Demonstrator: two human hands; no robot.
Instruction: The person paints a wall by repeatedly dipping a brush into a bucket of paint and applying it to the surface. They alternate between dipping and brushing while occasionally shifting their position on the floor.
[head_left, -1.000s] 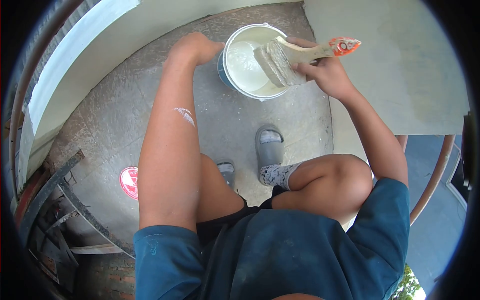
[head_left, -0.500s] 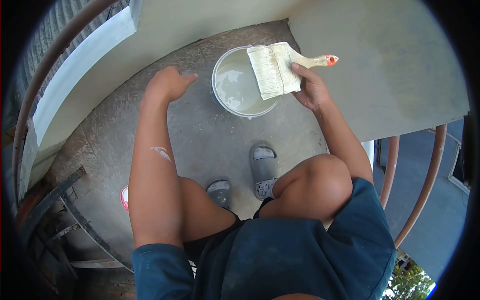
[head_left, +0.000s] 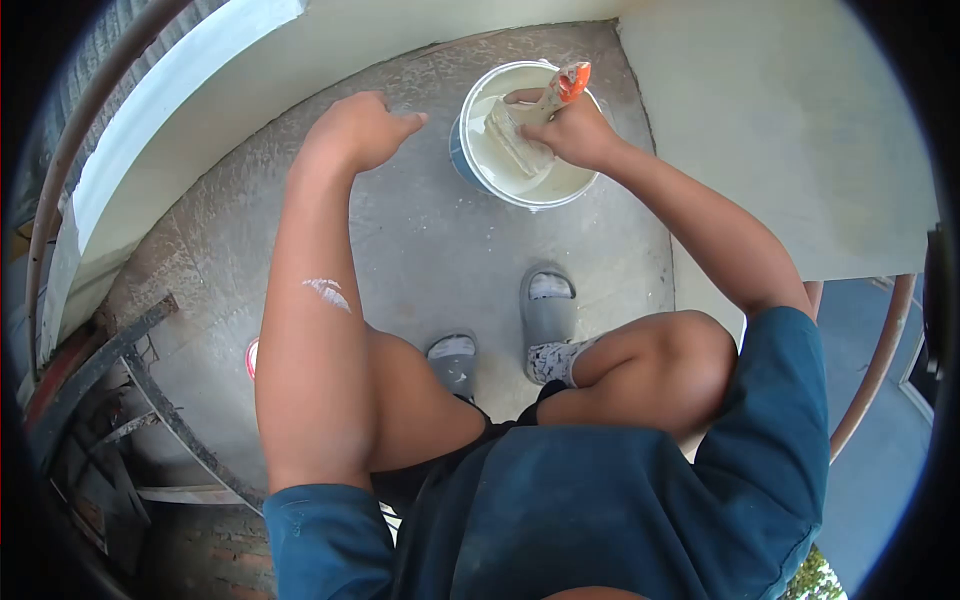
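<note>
My right hand (head_left: 572, 132) grips a wide paintbrush (head_left: 522, 145) low, near its head. The brush's orange-tipped handle points up, and its bristles are down in the white paint inside the bucket (head_left: 462, 160). Pale liquid paint covers the bucket's bottom, and the rim is smeared white. To the left of the bucket hangs my left hand (head_left: 365, 132), apart from it, back of the hand up and thumb stretched out. Nothing shows in it, though its other fingers are mostly hidden. A white paint smear marks my left forearm.
A curved low wall (head_left: 230, 115) bounds the floor at the far left, and a grey wall (head_left: 780, 140) stands at right. Metal railings (head_left: 880, 370) run along both sides. A rusty metal frame (head_left: 170, 410) is at lower left, beside a red-rimmed lid or container (head_left: 251, 358) half hidden by my arm.
My right hand has brought the paintbrush from above the bucket's right rim down into the bucket, turning the handle upward. My left hand keeps nearly the same pose.
</note>
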